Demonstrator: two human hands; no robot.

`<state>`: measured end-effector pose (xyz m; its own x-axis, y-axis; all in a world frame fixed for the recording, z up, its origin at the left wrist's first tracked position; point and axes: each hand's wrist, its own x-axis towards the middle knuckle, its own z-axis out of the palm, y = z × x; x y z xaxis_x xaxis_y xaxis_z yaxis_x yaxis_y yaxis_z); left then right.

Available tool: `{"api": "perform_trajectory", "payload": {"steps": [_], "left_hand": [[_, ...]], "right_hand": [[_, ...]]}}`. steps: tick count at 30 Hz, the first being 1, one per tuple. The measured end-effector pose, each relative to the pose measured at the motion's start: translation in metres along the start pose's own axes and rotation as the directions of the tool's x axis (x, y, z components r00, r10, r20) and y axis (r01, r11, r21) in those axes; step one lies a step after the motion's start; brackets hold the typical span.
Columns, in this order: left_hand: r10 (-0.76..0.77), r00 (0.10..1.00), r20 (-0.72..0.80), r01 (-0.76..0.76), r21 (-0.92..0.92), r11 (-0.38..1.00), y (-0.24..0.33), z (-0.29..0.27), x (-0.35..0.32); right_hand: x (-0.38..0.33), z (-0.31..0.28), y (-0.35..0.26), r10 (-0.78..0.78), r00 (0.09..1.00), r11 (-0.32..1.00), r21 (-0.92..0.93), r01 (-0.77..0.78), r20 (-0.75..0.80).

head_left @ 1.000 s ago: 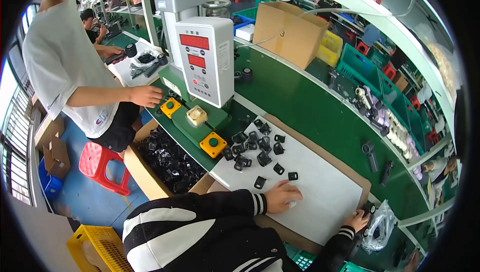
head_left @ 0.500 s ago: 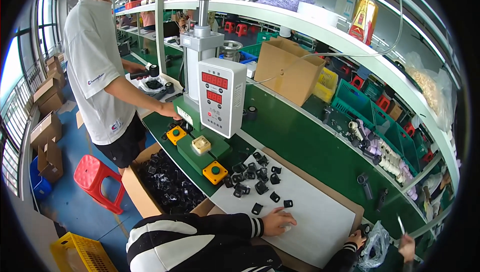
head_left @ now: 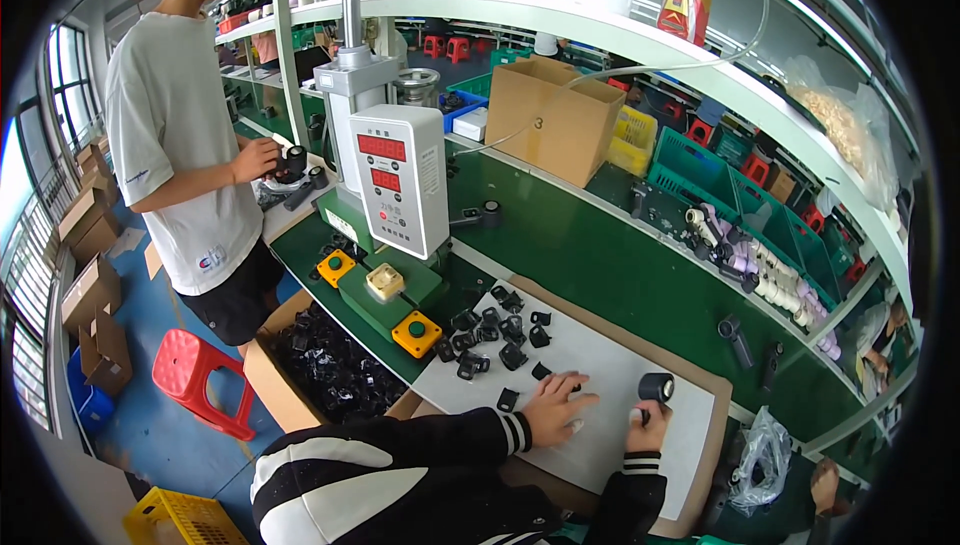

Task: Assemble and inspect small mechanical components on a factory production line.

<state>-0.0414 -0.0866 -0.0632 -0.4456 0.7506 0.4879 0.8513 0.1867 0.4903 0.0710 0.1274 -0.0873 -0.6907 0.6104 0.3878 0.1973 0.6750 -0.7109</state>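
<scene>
- Gripping the black tool [head_left: 657, 387] by its lower end, my right hand [head_left: 648, 432] is closed around it over the right part of the white sheet [head_left: 600, 345]; the round head sticks out on the far side of my fist.
- My left hand [head_left: 556, 413] is open, fingers spread, to the left of it; I see nothing held there, though its underside is out of sight.
- The nearest small black part [head_left: 541, 371] sits just past my left hand, on its far side; another part [head_left: 508, 400] lies near my left sleeve [head_left: 440, 425], and a loose pile [head_left: 513, 356] is farther off.
- A careless sweep of that hand or sleeve could, I judge, scatter these parts or push some over the left edge toward the carton [head_left: 275, 380].
- Since I grip only the lower end, the head may twist or tip if my hold slackens; dropped, the tool could get scuffed or knock the parts.
- The clear plastic bag [head_left: 762, 460] at the near right might snag my right cuff [head_left: 641, 465] if that arm swung wide.
- My right fist hides the tool's lower end, and whether it touches the sheet I cannot tell.
- My left fingers come so close to the nearest part that contact is unclear.
- Another person's hand [head_left: 824, 485] shows at the near right, its arm running out of view.
</scene>
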Motion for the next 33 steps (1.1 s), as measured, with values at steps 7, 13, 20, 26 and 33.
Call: {"api": "perform_trajectory", "payload": {"steps": [7,13,20,26,33], "left_hand": [[0.032,0.998,0.056,-0.046,0.265,0.963,-0.037,0.004,0.025],[0.118,0.987,0.11,-0.118,-0.007,0.993,-0.037,-0.016,0.046],[0.149,0.985,0.089,-0.157,0.093,0.983,-0.036,-0.014,0.05],[-0.164,0.959,0.232,0.196,-0.124,0.973,-0.042,-0.018,0.061],[-0.131,0.97,0.203,0.178,-0.23,0.957,-0.036,-0.022,0.059]], "right_hand": [[-0.009,0.057,-0.061,-0.097,0.985,0.959,-0.279,0.054,-0.14],[-0.011,0.031,-0.081,0.073,0.906,0.996,0.073,-0.047,-0.417],[-0.021,0.023,-0.049,0.282,0.898,0.881,0.462,-0.103,-0.337],[-0.027,0.025,-0.056,0.488,0.872,0.563,0.781,-0.27,-0.051],[-0.029,0.034,-0.063,0.231,0.954,0.881,0.458,-0.121,-0.191]]}}
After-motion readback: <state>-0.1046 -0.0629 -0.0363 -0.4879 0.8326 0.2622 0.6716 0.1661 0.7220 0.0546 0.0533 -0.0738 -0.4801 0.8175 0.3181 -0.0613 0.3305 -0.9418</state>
